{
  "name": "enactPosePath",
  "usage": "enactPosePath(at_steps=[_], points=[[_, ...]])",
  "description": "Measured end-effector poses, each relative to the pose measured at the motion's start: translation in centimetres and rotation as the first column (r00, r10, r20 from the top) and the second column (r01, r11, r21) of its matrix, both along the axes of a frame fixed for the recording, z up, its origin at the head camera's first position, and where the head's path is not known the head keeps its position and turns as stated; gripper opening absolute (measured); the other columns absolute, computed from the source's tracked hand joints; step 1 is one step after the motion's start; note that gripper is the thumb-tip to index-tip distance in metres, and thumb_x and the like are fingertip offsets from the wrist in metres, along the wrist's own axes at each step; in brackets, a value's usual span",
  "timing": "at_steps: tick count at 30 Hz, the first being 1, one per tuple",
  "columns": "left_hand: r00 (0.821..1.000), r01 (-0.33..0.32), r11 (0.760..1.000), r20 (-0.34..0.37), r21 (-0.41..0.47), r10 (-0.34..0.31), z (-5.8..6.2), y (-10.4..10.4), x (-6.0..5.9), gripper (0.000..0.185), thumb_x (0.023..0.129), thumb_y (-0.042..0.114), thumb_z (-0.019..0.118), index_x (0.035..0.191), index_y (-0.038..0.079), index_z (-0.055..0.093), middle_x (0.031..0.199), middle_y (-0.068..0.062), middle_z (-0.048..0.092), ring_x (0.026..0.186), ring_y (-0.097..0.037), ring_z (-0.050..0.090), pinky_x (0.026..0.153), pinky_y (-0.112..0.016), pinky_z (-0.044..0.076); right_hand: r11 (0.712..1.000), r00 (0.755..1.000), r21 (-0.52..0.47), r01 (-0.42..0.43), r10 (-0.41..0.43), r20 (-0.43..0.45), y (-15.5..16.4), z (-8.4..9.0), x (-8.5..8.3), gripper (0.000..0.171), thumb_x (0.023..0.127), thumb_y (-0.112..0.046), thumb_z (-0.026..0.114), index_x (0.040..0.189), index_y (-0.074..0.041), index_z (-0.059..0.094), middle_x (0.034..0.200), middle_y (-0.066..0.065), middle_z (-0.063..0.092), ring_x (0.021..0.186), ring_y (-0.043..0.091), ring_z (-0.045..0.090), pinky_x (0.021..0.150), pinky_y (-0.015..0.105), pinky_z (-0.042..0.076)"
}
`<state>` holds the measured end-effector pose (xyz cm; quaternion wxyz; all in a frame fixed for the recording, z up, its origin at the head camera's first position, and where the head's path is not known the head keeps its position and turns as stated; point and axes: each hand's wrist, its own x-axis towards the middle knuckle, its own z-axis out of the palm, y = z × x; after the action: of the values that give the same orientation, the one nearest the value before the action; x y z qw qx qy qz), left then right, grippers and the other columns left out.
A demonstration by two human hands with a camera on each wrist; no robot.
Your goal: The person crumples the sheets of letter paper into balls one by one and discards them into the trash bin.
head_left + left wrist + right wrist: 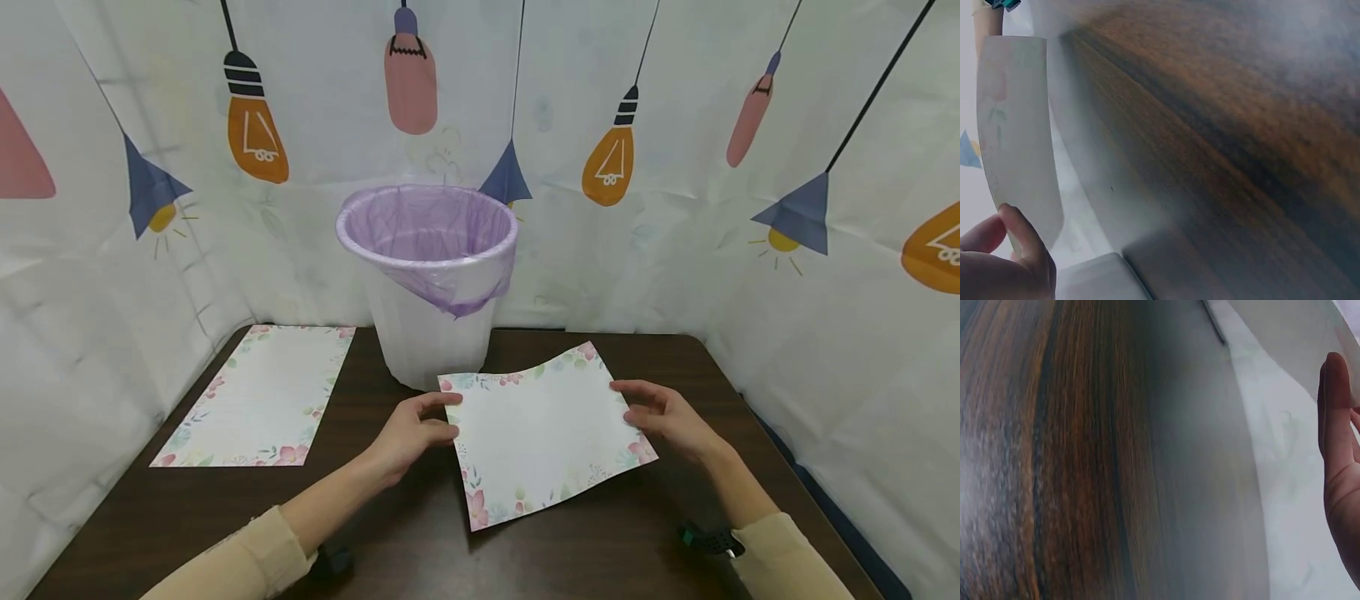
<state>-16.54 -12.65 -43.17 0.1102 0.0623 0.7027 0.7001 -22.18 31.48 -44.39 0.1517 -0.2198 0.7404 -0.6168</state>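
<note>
Well to the left of your left fingers, a second sheet lies flat on the counter, untouched, so whatever you do with paper has not yet reached that one.

Your left hand has its fingers curled at the left edge of the sheet between your hands; the left wrist view shows the thumb against that edge, with the paper bowing up away from it (a light pinch, by my reading, not a firm clamp).

The sheet itself is still whole and uncrumpled. Its near corner rests on the counter, while the far edge curls up off the surface. Just beyond it, past both sets of fingers, the bin stands with its purple liner fitted; from here I can see nothing inside it.

Your right hand sits at the sheet's right edge, fingers loosely bent over it; the right wrist view shows only the thumb beside the paper, so I cannot tell whether it truly grips.

You are at the very start: sheet taken up at both edges, nothing binned.
</note>
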Motion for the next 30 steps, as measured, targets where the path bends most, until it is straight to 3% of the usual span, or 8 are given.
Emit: enactPosePath(at_steps=[12,22,30], points=[[0.997,0.077,0.997,-0.020,0.014,-0.077,0.4,0.4,0.2,0.049,0.090,-0.004,0.070,0.138,0.000,0.060,0.134,-0.020,0.056,0.101,-0.028,0.070,0.096,-0.040,0.052,0.984,0.994,-0.137,-0.112,0.111,-0.011,-1.7,0.2,0.1,0.047,0.102,0.008,0.053,0.147,0.007,0.044,0.135,0.009,0.060,0.104,0.024,0.069,0.085,0.042,0.059],[0.990,0.133,0.989,-0.050,0.059,-0.130,0.5,0.9,0.0,0.051,0.092,-0.002,0.071,0.141,0.000,0.057,0.138,-0.019,0.056,0.108,-0.028,0.068,0.098,-0.038,0.053,0.950,0.982,-0.245,-0.191,0.185,-0.048,-4.2,0.6,0.5,0.042,0.104,0.006,0.044,0.146,0.000,0.052,0.132,0.009,0.061,0.101,0.020,0.066,0.083,0.035,0.060],[0.986,0.152,0.985,-0.077,0.086,-0.145,0.5,1.7,-0.2,0.052,0.091,-0.003,0.071,0.142,-0.001,0.057,0.140,-0.019,0.055,0.108,-0.029,0.068,0.097,-0.037,0.053,0.925,0.977,-0.318,-0.205,0.210,-0.018,-6.8,0.7,0.9,0.044,0.103,0.007,0.044,0.143,-0.007,0.056,0.133,0.008,0.059,0.105,0.020,0.065,0.085,0.037,0.059]])
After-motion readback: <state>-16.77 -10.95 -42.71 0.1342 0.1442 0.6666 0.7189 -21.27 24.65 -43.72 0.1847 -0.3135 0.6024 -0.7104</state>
